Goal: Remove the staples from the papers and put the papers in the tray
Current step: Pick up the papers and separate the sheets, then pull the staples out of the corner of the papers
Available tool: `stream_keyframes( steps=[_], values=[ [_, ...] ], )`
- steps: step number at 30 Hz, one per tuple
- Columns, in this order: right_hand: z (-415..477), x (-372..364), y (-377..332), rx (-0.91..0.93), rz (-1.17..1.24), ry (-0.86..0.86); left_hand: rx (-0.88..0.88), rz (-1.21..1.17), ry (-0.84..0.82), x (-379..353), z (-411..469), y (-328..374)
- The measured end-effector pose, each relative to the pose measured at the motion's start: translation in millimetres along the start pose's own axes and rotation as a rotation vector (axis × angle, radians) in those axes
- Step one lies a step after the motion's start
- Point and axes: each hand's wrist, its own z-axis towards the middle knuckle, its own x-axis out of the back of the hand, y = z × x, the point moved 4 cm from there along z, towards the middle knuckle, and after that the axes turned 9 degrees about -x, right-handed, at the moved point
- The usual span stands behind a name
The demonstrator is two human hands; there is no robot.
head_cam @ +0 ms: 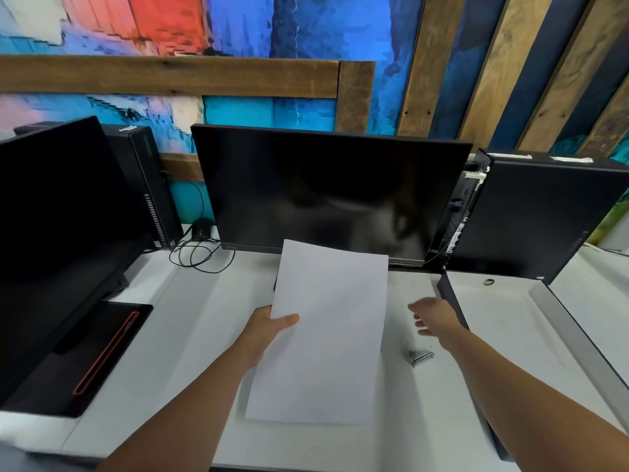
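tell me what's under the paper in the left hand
Only white desk shows around the paper that the left hand grips; anything directly beneath the sheet is covered.

Papers point(326, 335) up off the desk point(204, 335), plain white, blank-faced and slightly tilted, their left edge pinched under the left hand's point(269, 330) thumb. The small silver staple remover point(421, 357) lies on the desk, just short of the right hand's point(435, 318) fingers point(417, 307), untouched.

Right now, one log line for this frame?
left hand: holds papers | right hand: open, empty | staple remover: on desk
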Motion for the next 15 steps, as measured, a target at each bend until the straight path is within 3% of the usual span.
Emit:
stream_keyframes(
  steps=[3, 5, 9, 15],
  values=[
    [9, -3, 23, -0.031, -0.457, 0.062, 0.01, -0.012, 0.018, -3, 0, -3],
    [10, -8, 32, -0.012, -0.585, 0.064, 0.013, -0.023, 0.028, -6, -1, -4],
    [8, -15, 44, -0.041, -0.677, 0.094, 0.012, -0.047, 0.031, -12, -2, -6],
    [13, -25, 54, -0.104, -0.606, 0.072, 0.024, -0.083, 0.025, -17, -3, -8]
  ],
)
